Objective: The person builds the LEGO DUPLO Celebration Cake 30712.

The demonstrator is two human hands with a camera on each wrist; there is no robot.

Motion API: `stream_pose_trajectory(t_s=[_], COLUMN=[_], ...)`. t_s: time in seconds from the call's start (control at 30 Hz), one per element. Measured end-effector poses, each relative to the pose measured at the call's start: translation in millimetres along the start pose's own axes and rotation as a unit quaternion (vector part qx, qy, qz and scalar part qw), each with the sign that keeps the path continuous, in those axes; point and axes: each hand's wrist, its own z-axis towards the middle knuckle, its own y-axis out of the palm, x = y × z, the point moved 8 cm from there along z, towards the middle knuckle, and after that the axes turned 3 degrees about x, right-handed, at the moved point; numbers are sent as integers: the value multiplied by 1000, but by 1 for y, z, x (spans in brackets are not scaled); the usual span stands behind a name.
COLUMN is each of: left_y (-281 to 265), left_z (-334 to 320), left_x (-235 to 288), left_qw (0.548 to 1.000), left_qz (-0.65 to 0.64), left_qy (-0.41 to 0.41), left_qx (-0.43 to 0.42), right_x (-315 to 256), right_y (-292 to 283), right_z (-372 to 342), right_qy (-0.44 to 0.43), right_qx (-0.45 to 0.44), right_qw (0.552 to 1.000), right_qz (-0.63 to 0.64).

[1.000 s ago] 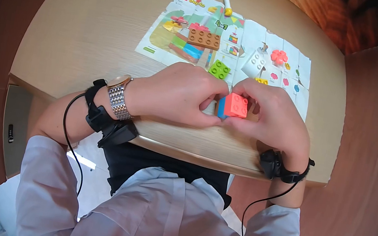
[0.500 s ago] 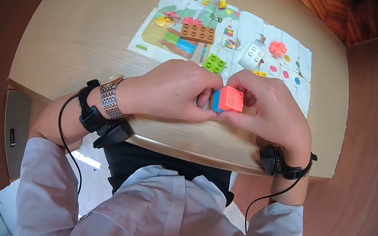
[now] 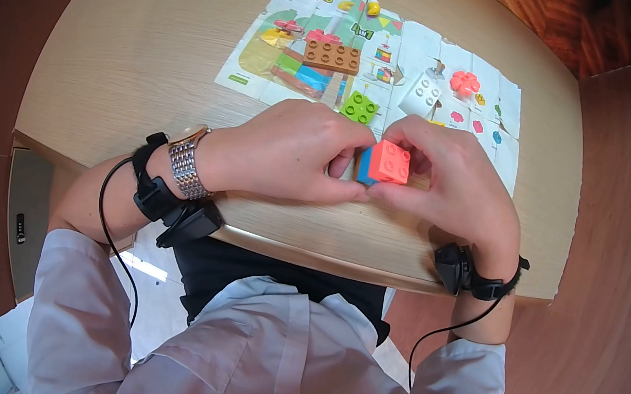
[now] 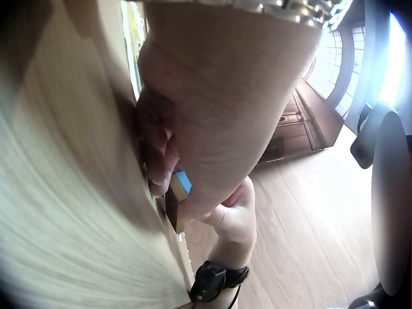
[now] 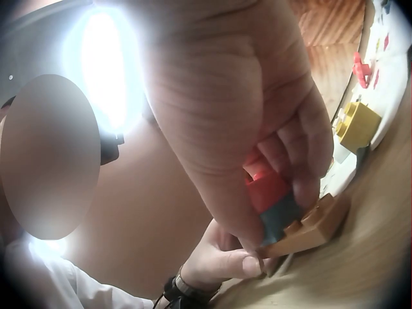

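Note:
A coral-red toy brick (image 3: 391,162) with round studs sits above a blue brick (image 3: 365,166), and the two form a small stack close over the near part of the table. Under them a tan-brown studded plate (image 5: 312,228) shows in the right wrist view. My right hand (image 3: 455,174) pinches the stack, thumb on the near side and fingers on the far side. From the other side, my left hand (image 3: 298,149) grips the left end of the plate with bent fingers, its thumb near the right thumb. The left fingers hide that end of the plate in the head view.
Beyond the hands a creased instruction sheet (image 3: 262,65) lies on the table (image 3: 132,52). On it are a brown plate (image 3: 332,56), a green brick (image 3: 359,107), a white brick (image 3: 422,94), a coral flower piece (image 3: 465,83), a yellow brick (image 5: 359,129) and a white-and-yellow candle-like piece (image 3: 372,0).
The head view has shifted slightly, so the table things and hands appear a little displaced. Both hands keep hold of the stack and its plate, with little other movement.

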Motion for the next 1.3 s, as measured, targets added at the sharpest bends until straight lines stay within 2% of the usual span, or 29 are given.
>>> stream_pose_trajectory(t_s=[0.17, 0.33, 0.5, 0.57, 0.63, 0.67, 0.73, 0.77, 0.83, 0.97, 1.13, 1.3], left_y=[-1, -3, -1, -3, -3, -4, -5, -3, -2, -1, -2, -1], left_z=[1, 2, 2, 1, 1, 1, 1, 1, 1, 1, 1, 0], left_x=[1, 3, -2, -1, 0, 1, 2, 0, -2, -3, -3, -3], left_qw=[1000, 1000, 999, 999, 999, 998, 999, 998, 999, 1000, 1000, 1000], left_qz=[0, -6, -30, -44, -42, -40, -48, -55, -40, 11, 15, 19], left_qy=[8, 10, -23, 18, 27, 35, 15, -6, 0, 8, 2, 1], left_qx=[14, 10, -17, 14, 20, 26, 10, -6, 2, 14, 12, 8], right_x=[0, -4, 1, 2, 13, 13, 12, 12, 13, 7, -1, 0], right_y=[2, -3, -3, -4, -3, -6, -14, -15, -16, -9, 8, 6], right_z=[0, 0, 1, 0, -2, -2, -2, -3, -4, -7, -7, -9], right_qy=[1, -50, -30, -19, 51, 51, 37, 37, 40, 12, -10, 1], right_qx=[-14, 30, 15, 8, -6, -6, 5, 5, 5, 4, -26, -21], right_qw=[1000, 998, 997, 997, 973, 973, 989, 989, 999, 1000, 997, 999], right_qz=[-1, 31, 65, 80, 227, 227, 141, 141, 10, -27, -78, -44])
